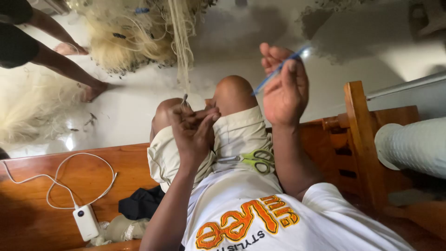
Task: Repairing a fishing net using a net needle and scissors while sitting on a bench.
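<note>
In the head view, the left hand [193,128] is seen at the centre of the frame, closed, with its fingertips pinched on a thin strand of net twine [184,100] that rises from the pinch toward the upper middle of the frame. The right hand [284,86] is raised right of centre, its fingers curled around a slim blue netting needle [278,70], which is held slanted, its upper end pointing to the upper right and its lower end toward the knees. The two hands are held apart, above the bent knees [232,90] of the person, who is seated in pale shorts [241,135] and a white shirt [260,214]. A pair of green-handled scissors [253,159] is laid on the lap, just below the hands, touched by neither. A heap of pale fishing net [134,35] is spread over the light floor [130,109] in the upper left of the frame, and the twine appears to run up to it. At the far upper left, the bare legs and feet of another person [69,69] are seen standing beside the net. In the lower left, a white power bank [86,222] with a looped white cable [60,181] is laid on a wooden bench [42,200], near a bundle of dark cloth [141,203]. At the right edge, a wooden armrest [360,125] and a white bolster [413,146] are seen.
</note>
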